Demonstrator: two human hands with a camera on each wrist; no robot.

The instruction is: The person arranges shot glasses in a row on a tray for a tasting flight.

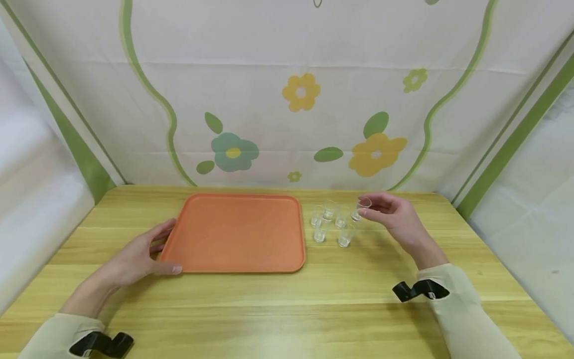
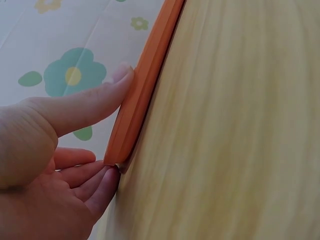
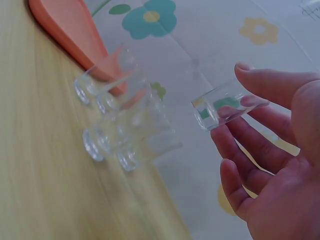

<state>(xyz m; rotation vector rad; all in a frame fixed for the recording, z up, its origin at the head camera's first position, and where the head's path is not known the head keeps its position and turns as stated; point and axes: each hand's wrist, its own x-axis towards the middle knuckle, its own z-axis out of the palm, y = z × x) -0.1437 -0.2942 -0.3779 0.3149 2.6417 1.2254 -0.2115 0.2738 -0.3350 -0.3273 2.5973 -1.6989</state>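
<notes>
White cloth [image 1: 246, 99] printed with green and yellow flowers hangs at twelve o'clock, behind a pale wooden table [image 1: 251, 319]. On the wood, an orange tray [image 1: 235, 233] lies flat, with five small clear glasses [image 1: 341, 219] standing upright just beside it at three o'clock. From the left hand [image 1: 141, 254], the tray extends toward two to three o'clock, its near left corner lying between thumb and fingers. That hand is spread wide: the thumb runs fairly straight against the near edge, and the fingertips touch the left edge. From the right hand [image 1: 396, 217], the standing glasses sit close by between eight and nine o'clock, with the tray beyond them. Its thumb and fingertips pinch one more glass [image 3: 215, 107], which is slightly tilted and raised off the table, at about ten o'clock from the palm in the head view. The little finger is bent and free of the glass. Both forearms wear pale sleeves [image 1: 466, 319], with a black wrist mount [image 1: 421, 290] on each.
</notes>
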